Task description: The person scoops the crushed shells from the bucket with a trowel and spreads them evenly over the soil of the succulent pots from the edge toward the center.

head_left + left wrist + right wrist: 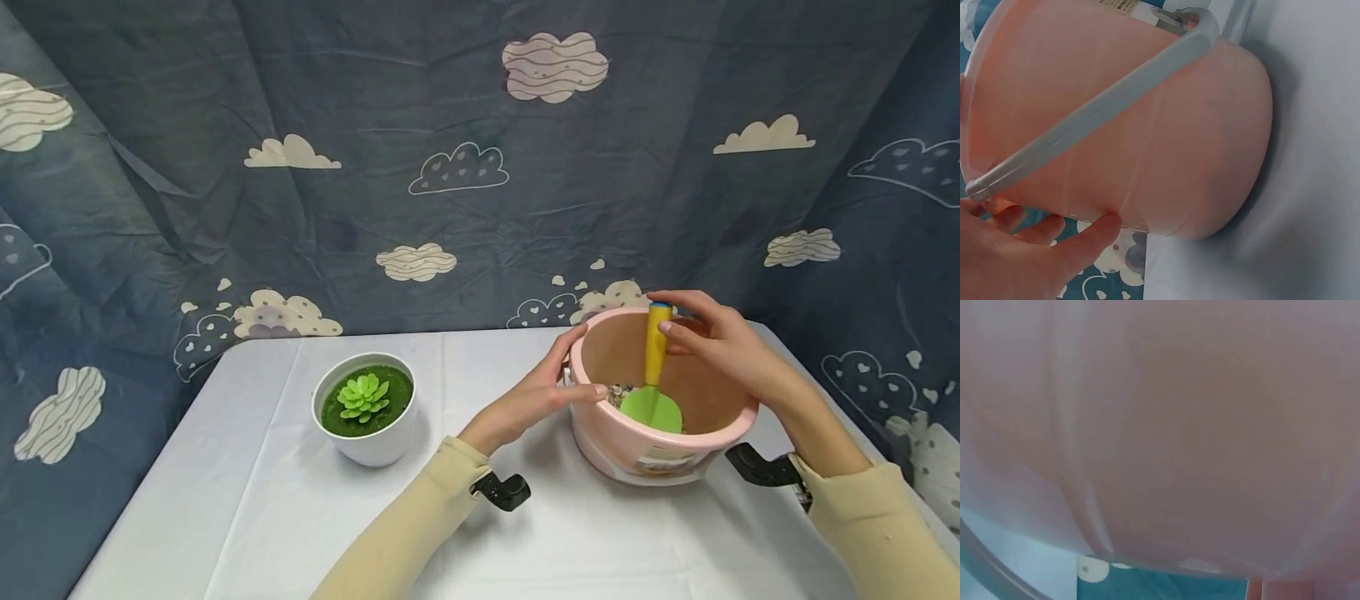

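A pink bucket (611,442) stands on the table, with small pale, pebble-like bits (617,393) at its bottom. My left hand (521,404) holds its left side, thumb over the rim and fingers along the outer wall. Inside the bucket is a toy shovel with a yellow handle (656,350) and a green blade (651,408). The top of that handle is gripped by my right hand (716,337); the blade points down at the bits. In the left wrist view the bucket's grey carrying handle (1097,119) hangs across its side. The bucket wall (1179,437) fills most of the right wrist view.
To the left stands a white pot (375,450) with a green succulent (363,397) on a dark green surface. A white cloth covers the table (285,508). Behind and at both sides hangs a dark blue curtain (375,208) with cloud prints.
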{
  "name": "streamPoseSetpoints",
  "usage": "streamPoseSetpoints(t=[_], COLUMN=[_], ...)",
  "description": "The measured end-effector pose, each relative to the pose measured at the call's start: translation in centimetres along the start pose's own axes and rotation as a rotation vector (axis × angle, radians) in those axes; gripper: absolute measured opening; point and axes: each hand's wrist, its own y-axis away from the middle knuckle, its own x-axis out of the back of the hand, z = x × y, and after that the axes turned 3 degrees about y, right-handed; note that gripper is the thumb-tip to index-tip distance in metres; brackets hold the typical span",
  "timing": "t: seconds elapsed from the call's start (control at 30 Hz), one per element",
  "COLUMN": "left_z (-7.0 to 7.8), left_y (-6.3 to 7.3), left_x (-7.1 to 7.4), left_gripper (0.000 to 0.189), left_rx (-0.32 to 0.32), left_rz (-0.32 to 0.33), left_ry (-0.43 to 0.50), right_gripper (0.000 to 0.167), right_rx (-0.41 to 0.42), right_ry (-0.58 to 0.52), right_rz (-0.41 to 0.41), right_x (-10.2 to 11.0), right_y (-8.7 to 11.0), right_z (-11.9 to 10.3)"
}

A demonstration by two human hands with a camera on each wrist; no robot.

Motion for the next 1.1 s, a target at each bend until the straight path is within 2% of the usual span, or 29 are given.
streamPoseSetpoints(t=[0.13, 0.33, 0.47, 0.73, 0.93, 1.1], left_z=[0.03, -0.27, -0.49, -0.64, -0.63, -0.4], left_y=[0.08, 0.02, 0.04, -0.18, -0.44, -0.6], left_x=[0.18, 0.29, 0.25, 0.14, 0.35, 0.87], left_gripper=[0.084, 0.085, 0.084, 0.085, 0.087, 0.088], left_rx=[-0.003, -0.01, -0.003, -0.002, -0.017, -0.025], left_rz=[-0.006, -0.014, -0.025, -0.008, -0.032, -0.067], left_ry=[0.008, 0.0, 0.002, -0.015, 0.007, 0.008], right_gripper=[0.052, 0.054, 0.058, 0.054, 0.053, 0.055], right_rx=[-0.009, 0.054, 0.061, 0.08, 0.102, 0.063], right_ry=[0.025, -0.055, -0.06, -0.081, -0.072, -0.047], right_rz=[0.007, -0.056, -0.096, -0.108, 0.013, 0.155], right_x=[0.0, -0.38, -0.6, -0.58, -0.54, -0.36], right_y=[-0.01, -0.49, -0.41, -0.34, -0.03, 0.35], right_z=[-0.01, 0.15, 0.19, 0.23, 0.53, 0.53])
